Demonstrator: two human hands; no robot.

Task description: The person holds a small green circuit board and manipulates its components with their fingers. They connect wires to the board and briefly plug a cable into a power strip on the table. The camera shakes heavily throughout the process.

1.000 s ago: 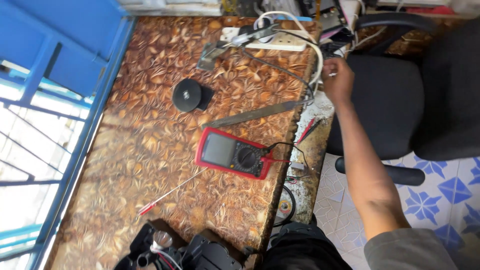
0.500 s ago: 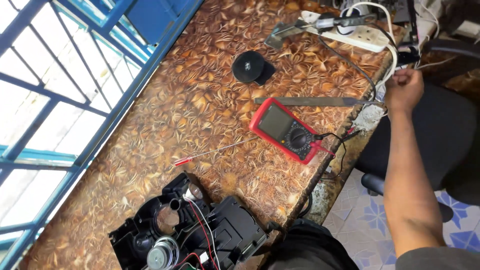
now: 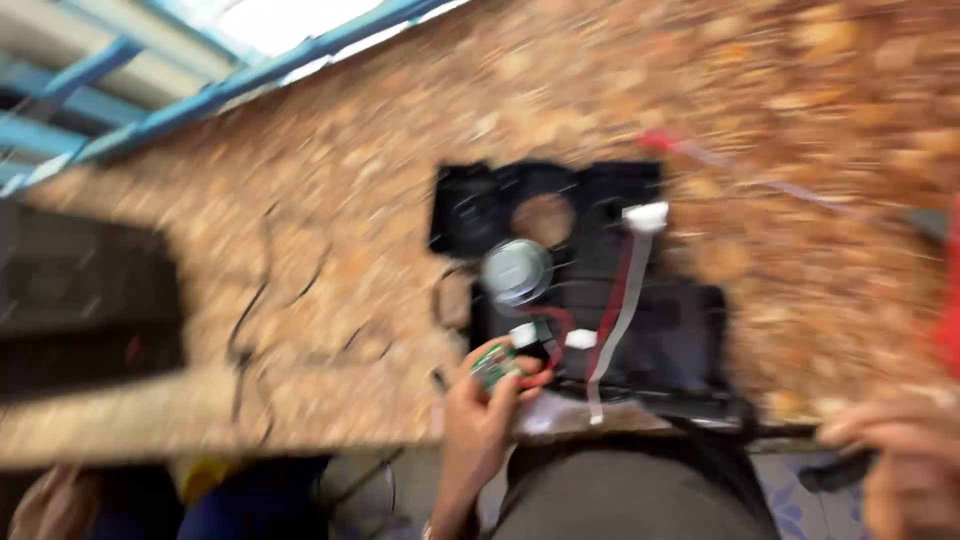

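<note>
the left hand [image 3: 485, 415] has its fingers clamped on a small green circuit board [image 3: 493, 362], touching the near edge of the open black housing [image 3: 600, 290] on the table [image 3: 330, 250]. the right hand [image 3: 895, 450], further right, grips a dark tool [image 3: 840, 472].

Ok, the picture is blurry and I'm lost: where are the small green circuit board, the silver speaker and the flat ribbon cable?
small green circuit board [image 3: 492, 364], head view, its green face.
silver speaker [image 3: 516, 271], head view, its round middle.
flat ribbon cable [image 3: 620, 300], head view, mid-length.

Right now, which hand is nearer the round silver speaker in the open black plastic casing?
Left. The left hand sits just below the silver speaker, pinching a small green circuit board; the right hand is far right.
</note>
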